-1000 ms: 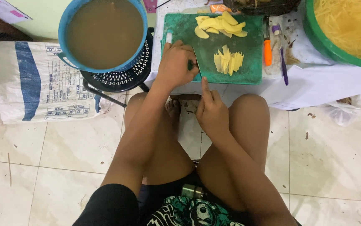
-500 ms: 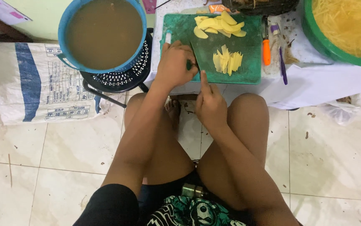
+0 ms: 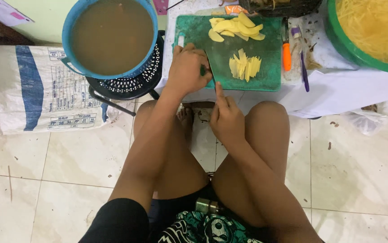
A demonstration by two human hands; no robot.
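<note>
- In the head view, the left hand [image 3: 187, 67] lay closed over the near left corner of the green board [image 3: 266, 72], its grip curled on the board's edge.
- The right hand [image 3: 225, 118] was below the board, between the knees, near the desk's edge. Its forefinger pointed up along the knife [image 3: 210, 72], and its grip was shut on the handle, which the hand hid.
- The thin blade stood on its edge over the left part of the board, just beside the left hand's fingers.
- The board lay on the desk [image 3: 338, 90], which had a white cover.
- A small stack of cut yellow strips [image 3: 245, 66] lay in the middle of the board, apart from the blade.
- Thicker yellow slices [image 3: 234, 26] lay in a heap at the far edge of the board.
- An orange peeler [image 3: 286, 56] and a purple tool [image 3: 303, 71] lay on the desk just right of the board.
- A green bowl [image 3: 338, 42] with fine yellow shreds stood at the right end of the desk.
- A blue tub [image 3: 111, 36] of brown liquid rested on a black stool [image 3: 126, 85], left of the board.
- A white sack [image 3: 32, 92] with a blue stripe lay on the tiled floor [image 3: 360, 180] beside the stool.
</note>
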